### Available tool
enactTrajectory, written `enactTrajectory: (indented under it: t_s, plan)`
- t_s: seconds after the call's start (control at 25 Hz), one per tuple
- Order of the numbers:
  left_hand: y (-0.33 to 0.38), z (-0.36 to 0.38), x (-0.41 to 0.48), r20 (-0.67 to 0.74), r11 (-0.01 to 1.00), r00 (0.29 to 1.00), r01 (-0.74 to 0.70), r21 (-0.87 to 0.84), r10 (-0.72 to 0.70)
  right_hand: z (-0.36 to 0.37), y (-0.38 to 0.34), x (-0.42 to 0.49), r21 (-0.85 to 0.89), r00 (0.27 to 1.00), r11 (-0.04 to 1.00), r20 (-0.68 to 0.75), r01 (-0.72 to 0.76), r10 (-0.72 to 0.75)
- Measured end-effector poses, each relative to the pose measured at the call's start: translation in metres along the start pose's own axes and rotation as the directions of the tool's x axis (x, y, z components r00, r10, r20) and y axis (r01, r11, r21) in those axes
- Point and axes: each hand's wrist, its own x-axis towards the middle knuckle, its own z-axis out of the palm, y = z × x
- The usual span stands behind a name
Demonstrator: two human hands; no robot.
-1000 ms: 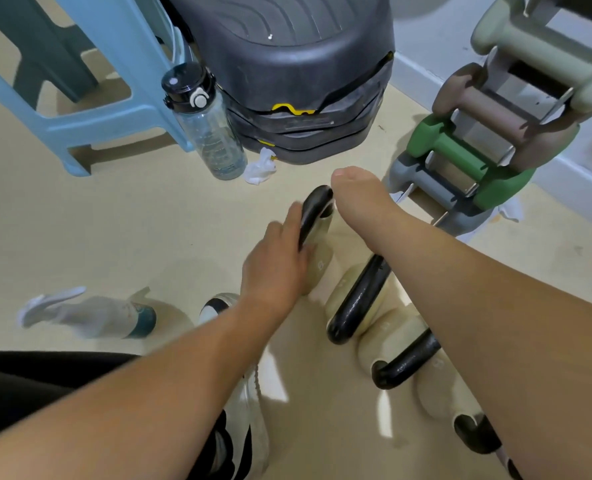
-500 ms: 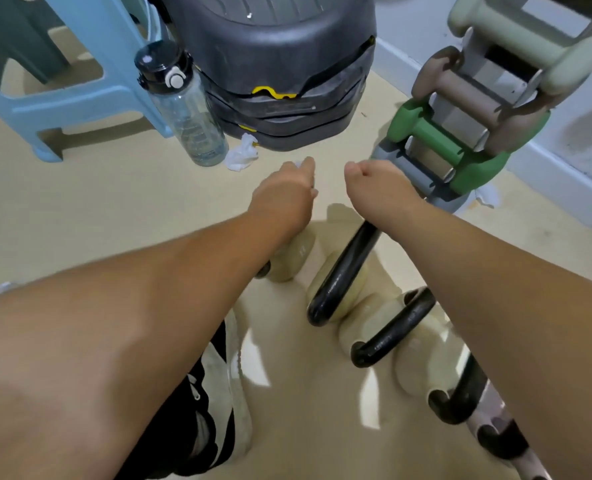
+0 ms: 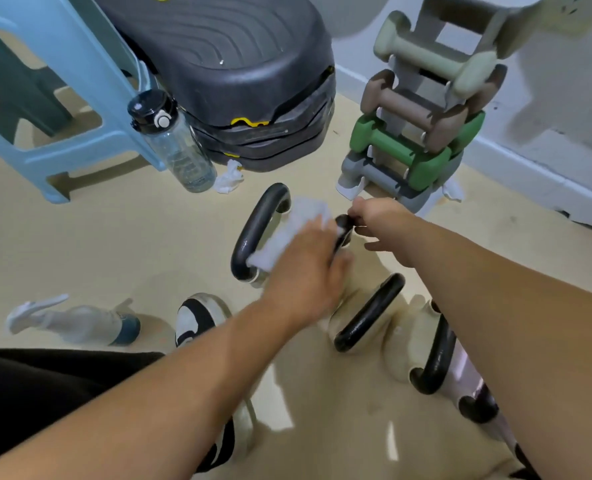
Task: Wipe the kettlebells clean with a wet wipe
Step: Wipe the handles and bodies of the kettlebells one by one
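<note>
Seen from the head camera, a row of cream kettlebells [image 3: 367,313] with black handles stands on the beige floor, just in front of a dumbbell rack [image 3: 408,161]. The left hand [image 3: 305,271] presses a white wet wipe [image 3: 298,220] onto the farthest kettlebell [image 3: 256,233] (blur hides its fingers, so I cannot tell their curl). The right hand [image 3: 374,220] pinches the neighbouring black handle [image 3: 342,226].

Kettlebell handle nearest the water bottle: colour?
It's a glossy black curved kettlebell handle; head view shows it best.
</note>
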Motion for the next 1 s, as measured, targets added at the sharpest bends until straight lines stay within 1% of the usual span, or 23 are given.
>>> enactTrajectory:
  t_s: [0.04, 0.08, 0.12, 0.16, 0.2, 0.24, 0.28, 0.36, 0.4, 0.44, 0.48, 0.52, 0.56, 0.64, 0.68, 0.72, 0.76, 0.84, 0.88, 0.92, 1.0]
  plan:
    - [0.002, 0.014, -0.011, 0.118, 0.999, 0.993, 0.001, 0.039, -0.006, -0.001, 0.000, -0.004, 0.013, 1.000, 1.000, 0.022, -0.018, 0.018]
    - [0.000, 0.022, -0.018, 0.155, 1.000, 0.988, 0.001, 0.025, -0.005, -0.002, 0.001, -0.007, 0.019, 0.999, 0.999, 0.046, -0.026, 0.025]
    - [-0.005, 0.024, -0.016, 0.106, 0.998, 0.994, 0.002, -0.061, 0.005, -0.002, 0.002, -0.008, 0.008, 0.998, 1.000, 0.065, -0.018, 0.017]
    - [-0.008, 0.022, -0.010, -0.008, 0.986, 1.000, 0.001, -0.165, -0.002, -0.003, 0.004, -0.007, -0.018, 0.997, 1.000, 0.082, 0.012, -0.010]
    - [-0.010, 0.021, -0.004, -0.116, 0.971, 0.992, 0.029, -0.237, -0.058, -0.003, 0.007, -0.006, -0.041, 0.994, 0.998, 0.094, 0.058, -0.054]
    - [-0.011, 0.021, 0.002, -0.178, 0.965, 0.976, 0.079, -0.250, -0.126, -0.003, 0.010, -0.004, -0.063, 0.990, 0.994, 0.111, 0.093, -0.086]
    - [-0.009, 0.022, 0.008, -0.186, 0.965, 0.965, 0.145, -0.219, -0.187, -0.003, 0.012, -0.002, -0.079, 0.988, 0.991, 0.118, 0.110, -0.101]
    - [-0.003, 0.028, 0.017, -0.136, 0.964, 0.955, 0.260, -0.052, -0.265, -0.003, 0.014, 0.002, -0.049, 0.991, 0.996, 0.110, 0.077, -0.071]
    - [-0.001, 0.031, 0.022, -0.115, 0.961, 0.955, 0.276, 0.023, -0.272, -0.004, 0.015, 0.005, -0.037, 0.992, 0.998, 0.111, 0.058, -0.053]
    - [0.003, 0.030, 0.033, -0.091, 0.961, 0.961, 0.268, 0.062, -0.262, -0.006, 0.016, 0.007, -0.028, 0.991, 0.998, 0.124, 0.054, -0.050]
    - [0.007, 0.027, 0.049, -0.051, 0.961, 0.964, 0.264, 0.085, -0.261, -0.008, 0.017, 0.009, -0.020, 0.989, 0.999, 0.138, 0.048, -0.044]
    - [0.013, 0.022, 0.069, 0.021, 0.953, 0.959, 0.280, 0.119, -0.284, -0.009, 0.017, 0.009, 0.009, 0.989, 0.999, 0.141, 0.039, -0.039]
    - [0.021, 0.016, 0.088, 0.102, 0.934, 0.937, 0.313, 0.175, -0.333, -0.011, 0.018, 0.010, 0.069, 0.992, 0.997, 0.126, 0.020, -0.029]
    - [0.035, 0.008, 0.115, 0.225, 0.855, 0.834, 0.442, 0.272, -0.503, -0.014, 0.019, 0.011, 0.167, 0.997, 0.986, 0.071, -0.006, -0.006]
    - [0.037, 0.009, 0.121, 0.247, 0.823, 0.791, 0.494, 0.281, -0.560, -0.016, 0.020, 0.011, 0.164, 0.999, 0.986, 0.038, 0.011, -0.017]
    - [0.038, 0.011, 0.121, 0.245, 0.818, 0.784, 0.514, 0.257, -0.570, -0.018, 0.020, 0.011, 0.108, 0.999, 0.994, 0.010, 0.037, -0.038]
    - [0.035, 0.015, 0.118, 0.201, 0.848, 0.828, 0.481, 0.224, -0.523, -0.021, 0.021, 0.010, 0.030, 0.998, 0.997, -0.002, 0.066, -0.066]
    - [0.020, 0.024, 0.094, 0.060, 0.936, 0.943, 0.316, 0.155, -0.328, -0.019, 0.020, 0.005, -0.066, 0.993, 0.991, 0.026, 0.113, -0.112]
    - [0.012, 0.028, 0.075, -0.004, 0.966, 0.970, 0.242, 0.089, -0.243, -0.017, 0.019, 0.003, -0.090, 0.992, 0.989, 0.053, 0.118, -0.114]
    - [0.005, 0.031, 0.053, -0.064, 0.982, 0.981, 0.184, 0.031, -0.182, -0.014, 0.021, 0.002, -0.098, 0.991, 0.988, 0.077, 0.121, -0.114]
    - [-0.006, 0.037, 0.005, -0.163, 0.990, 0.977, 0.136, -0.034, -0.140, -0.008, 0.018, -0.006, -0.131, 0.988, 0.983, 0.104, 0.129, -0.116]
